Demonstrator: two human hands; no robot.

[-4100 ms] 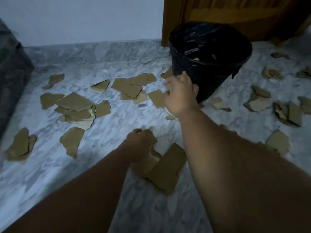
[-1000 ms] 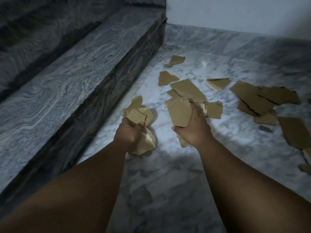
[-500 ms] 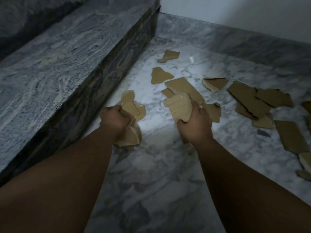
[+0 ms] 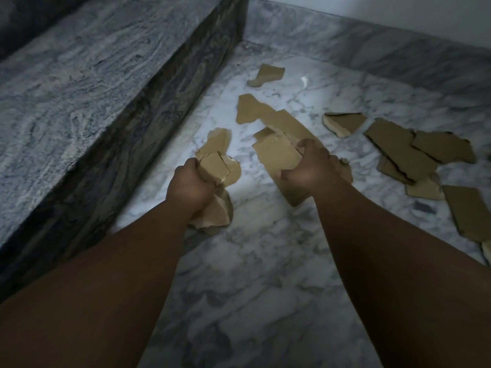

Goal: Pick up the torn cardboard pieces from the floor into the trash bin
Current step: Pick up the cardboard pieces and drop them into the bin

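My left hand [image 4: 190, 189] is curled tight around a bunch of cardboard scraps [image 4: 215, 166], just left of the middle of the frame. The scraps are tan, rough-edged and layered over each other; some stick up above my fist and a paler, crumpled one hangs out below it, close to the marble floor [image 4: 265, 274].

My right hand [image 4: 309, 166] is at the centre, fingers and thumb wrapped around a flat brown piece [image 4: 276, 154] with a fairly straight left edge and a torn top. Its lower end pokes out under my wrist. I cannot tell whether it is lifted clear of the floor.

Just above my right hand a long torn strip [image 4: 288, 123] lies flat, touching a notched piece [image 4: 249, 108] further up. A small curled scrap [image 4: 267, 74] sits alone near the top centre. To the right lies a wedge with a pale torn edge [image 4: 344, 123], and beyond it an overlapping pile of larger pieces [image 4: 409, 150]. One more slab [image 4: 471, 213] lies at the right edge.

A grey stone step [image 4: 93, 75] fills the upper left.
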